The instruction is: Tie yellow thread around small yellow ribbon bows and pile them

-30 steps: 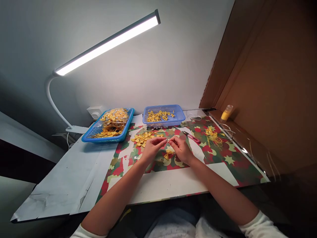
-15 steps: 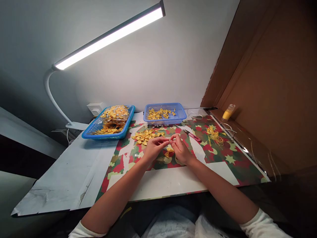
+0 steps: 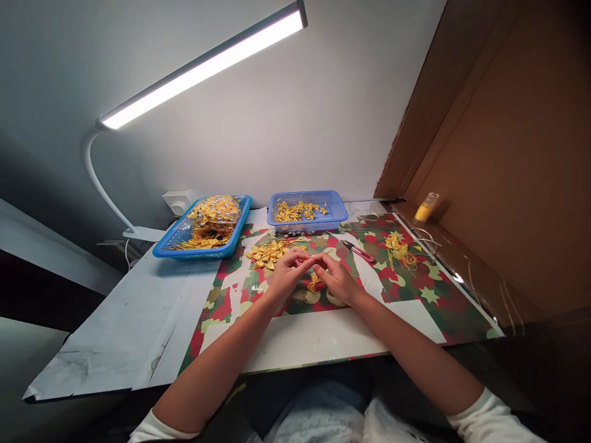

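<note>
My left hand (image 3: pixel 286 272) and my right hand (image 3: pixel 338 278) meet fingertip to fingertip over the camouflage-patterned mat (image 3: pixel 415 295). A small yellow ribbon bow (image 3: pixel 314 283) hangs just below the pinched fingers of both hands; the thread or tie between the fingertips is too small to make out. A loose pile of yellow bows (image 3: pixel 270 252) lies just beyond my left hand.
A blue tray (image 3: pixel 203 229) with bagged yellow bows stands at the back left, a pale blue basket (image 3: pixel 306 211) with more bows behind the hands. Pink-handled snips (image 3: pixel 357 251) and a tangle of yellow thread (image 3: pixel 399 251) lie right. A yellow bottle (image 3: pixel 423 208) stands on a cardboard ledge. A desk lamp (image 3: pixel 203 67) hangs overhead.
Both hands stayed pinched together over the mat, shifting slightly lower and nearer. The yellow bow stays beneath the fingers.
</note>
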`<state>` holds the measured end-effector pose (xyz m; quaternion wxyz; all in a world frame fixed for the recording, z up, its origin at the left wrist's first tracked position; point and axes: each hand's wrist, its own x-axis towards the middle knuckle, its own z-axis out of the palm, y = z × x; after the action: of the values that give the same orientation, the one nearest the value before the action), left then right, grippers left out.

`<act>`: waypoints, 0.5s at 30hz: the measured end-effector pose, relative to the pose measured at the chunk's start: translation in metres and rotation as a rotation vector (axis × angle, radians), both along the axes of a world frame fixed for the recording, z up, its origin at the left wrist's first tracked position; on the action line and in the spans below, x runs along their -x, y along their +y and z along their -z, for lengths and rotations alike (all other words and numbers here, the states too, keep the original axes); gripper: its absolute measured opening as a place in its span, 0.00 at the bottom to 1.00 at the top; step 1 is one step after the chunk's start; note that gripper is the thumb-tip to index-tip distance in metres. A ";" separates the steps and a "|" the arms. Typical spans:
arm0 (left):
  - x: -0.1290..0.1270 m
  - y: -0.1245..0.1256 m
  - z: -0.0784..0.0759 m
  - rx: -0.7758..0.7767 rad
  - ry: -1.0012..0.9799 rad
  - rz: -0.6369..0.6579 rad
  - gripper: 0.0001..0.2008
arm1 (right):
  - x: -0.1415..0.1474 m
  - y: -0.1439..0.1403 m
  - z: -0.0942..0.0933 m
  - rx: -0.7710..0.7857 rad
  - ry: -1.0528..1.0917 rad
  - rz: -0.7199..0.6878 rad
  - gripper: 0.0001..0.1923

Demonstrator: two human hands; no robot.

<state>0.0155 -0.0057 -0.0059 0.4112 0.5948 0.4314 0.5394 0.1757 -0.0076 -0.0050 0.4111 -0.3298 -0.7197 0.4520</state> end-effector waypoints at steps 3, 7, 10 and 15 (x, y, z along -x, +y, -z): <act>0.001 0.000 0.000 -0.009 0.013 0.006 0.12 | -0.001 0.002 -0.001 0.010 0.004 -0.031 0.12; 0.001 -0.002 -0.002 -0.028 0.060 -0.020 0.12 | -0.005 0.007 -0.001 -0.011 -0.068 -0.011 0.11; 0.000 -0.003 -0.001 -0.050 0.105 -0.039 0.11 | -0.010 0.012 -0.001 -0.025 -0.172 -0.029 0.12; -0.003 -0.004 0.002 -0.099 0.132 -0.019 0.10 | -0.015 0.014 -0.006 -0.109 -0.174 -0.062 0.09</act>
<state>0.0180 -0.0101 -0.0075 0.3468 0.6444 0.4361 0.5237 0.1903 0.0067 0.0007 0.3500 -0.3224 -0.7862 0.3943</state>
